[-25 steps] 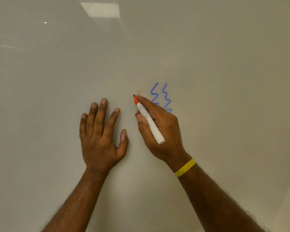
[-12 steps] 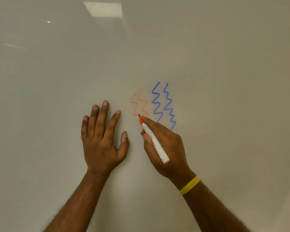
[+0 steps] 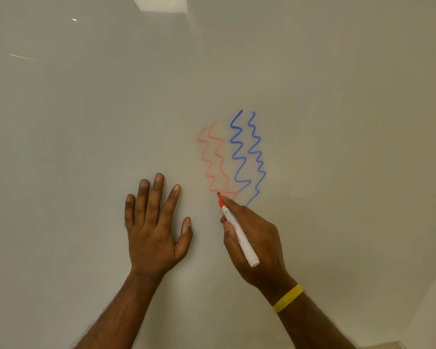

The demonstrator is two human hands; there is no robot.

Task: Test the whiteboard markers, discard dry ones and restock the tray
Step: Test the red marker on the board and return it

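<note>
My right hand [image 3: 258,244] grips an uncapped white marker with a red tip [image 3: 238,231], its nib touching the whiteboard [image 3: 86,147]. A pale red zigzag line [image 3: 213,159] runs down the board and ends at the nib. Right of it stands a stronger blue zigzag line [image 3: 247,157]. My left hand [image 3: 154,222] lies flat on the board with its fingers spread, to the left of the marker. No tray or other markers are in view.
The glossy whiteboard fills nearly the whole view and reflects a ceiling light [image 3: 161,3] at the top. A yellow band [image 3: 287,298] circles my right wrist. The board's right edge [image 3: 428,285] shows at the lower right.
My right hand has drawn the red zigzag downward, from its start near the top to well below. The left hand has stayed flat on the board.
</note>
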